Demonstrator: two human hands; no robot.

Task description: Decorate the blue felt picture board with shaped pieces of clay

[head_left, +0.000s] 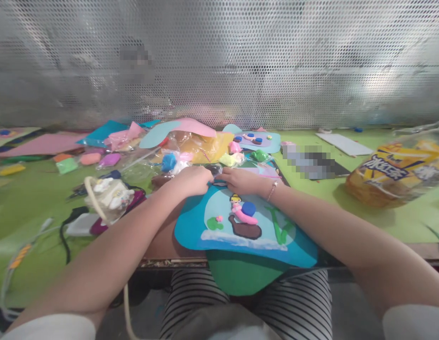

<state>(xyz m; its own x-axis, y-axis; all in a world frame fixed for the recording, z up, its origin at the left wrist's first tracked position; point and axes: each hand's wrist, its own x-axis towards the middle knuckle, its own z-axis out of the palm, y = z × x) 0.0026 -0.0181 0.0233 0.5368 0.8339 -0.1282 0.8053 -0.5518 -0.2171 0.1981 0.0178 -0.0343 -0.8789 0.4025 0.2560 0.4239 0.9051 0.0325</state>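
Observation:
A blue foam-sheet picture (194, 231) lies in front of me, its lower edge reaching past the table edge. On its pale blue middle are a small clay figure with yellow on top and a pink body (245, 215), a blue clay disc (248, 208), a brown clay shape (245, 229) and green clay strips (279, 229). At the picture's top edge my left hand (200, 179) is closed, fingertips pressed together. My right hand (238, 179) meets it there, fingers bent inward and closed. A small dark bit shows between them; what they pinch is hidden.
Clay packets (169, 161) and foam sheets (191, 126) crowd the table's back. A drink bottle (378, 177) lies at right, near a white board (343, 143). At left are a clear pouch with a handle (109, 193), a white cable (8, 274) and a white block (81, 224).

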